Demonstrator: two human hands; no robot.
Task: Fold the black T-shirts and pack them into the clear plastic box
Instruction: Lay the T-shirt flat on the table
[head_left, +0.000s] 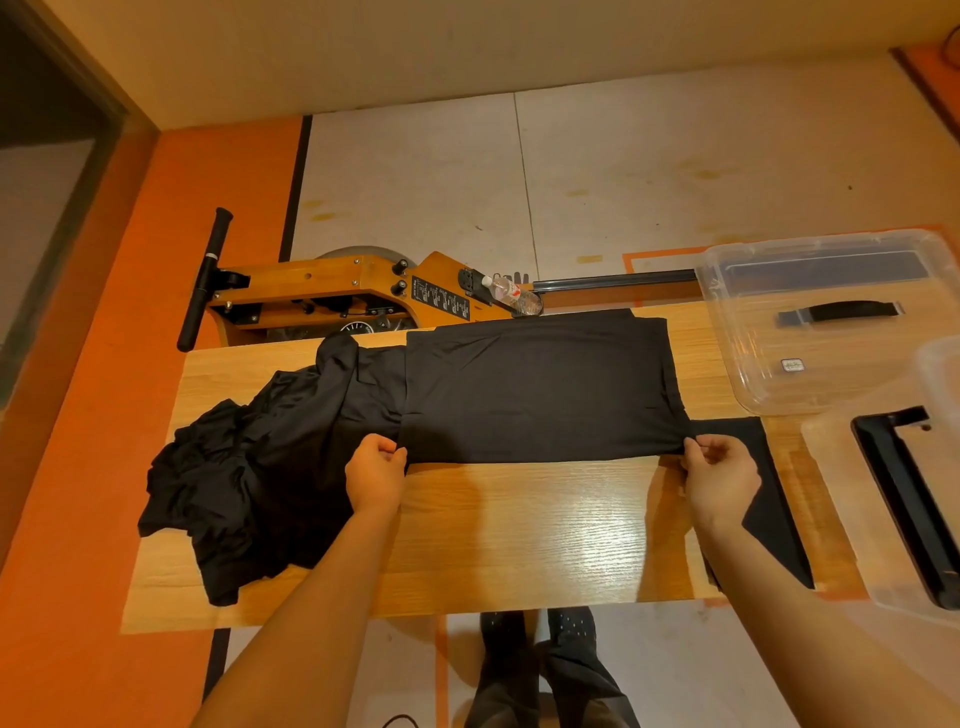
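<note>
I see the left hand (375, 470) and the right hand (719, 475) each pinching a near corner of the folded black T-shirt (540, 387), which lies flat on the wooden table (519, 530). The clear box (831, 322) stands at the far right.

Your left hand (375, 470) and right hand (719, 475) each pinch a near corner of the folded black T-shirt (540, 387) lying flat on the tabletop (519, 530). A crumpled pile of black shirts (249, 478) sits to its left; the clear plastic box (826, 317) stands at the far right.
</note>
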